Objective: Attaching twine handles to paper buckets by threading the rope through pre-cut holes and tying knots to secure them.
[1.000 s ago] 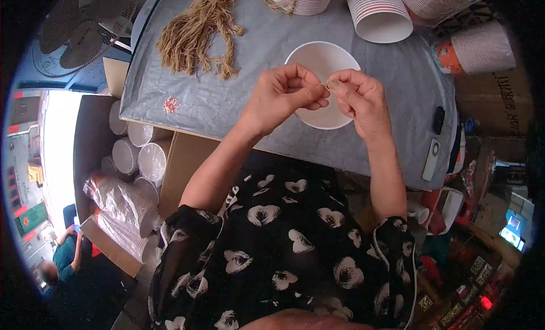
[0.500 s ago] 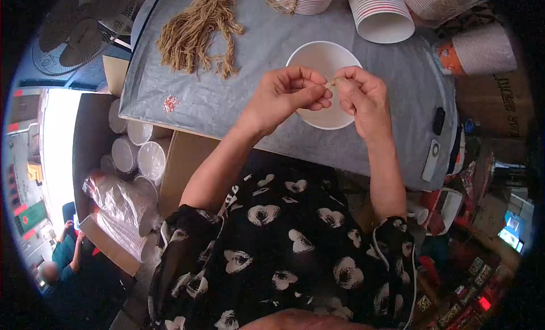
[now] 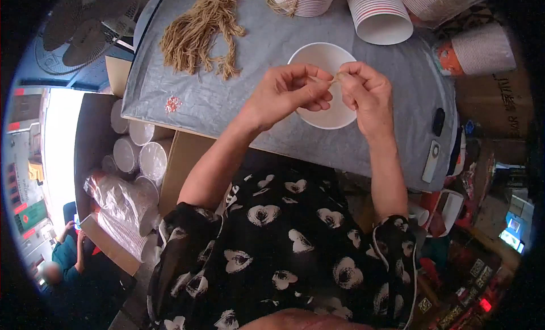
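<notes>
Both my hands are raised over a white paper tub, close together with their fingertips nearly meeting. My right hand is closed in a pinch on a bit of tan twine that shows at its fingertips. My left hand has its thumb and forefinger closed; anything between them is too small to make out. To the left, a bundle of tan twine lies across the table. Nearer me is a small pile of red and white bits.
Stacked paper tubs lie at the back right, more at the far edge. A black object and a white device sit by the right edge. At left, a cardboard box holds wrapped tubs. A person is beyond it.
My right hand has moved slightly up and right, and the gap between my fingertips has widened a little. The tub and twine bundle stay where they were.
</notes>
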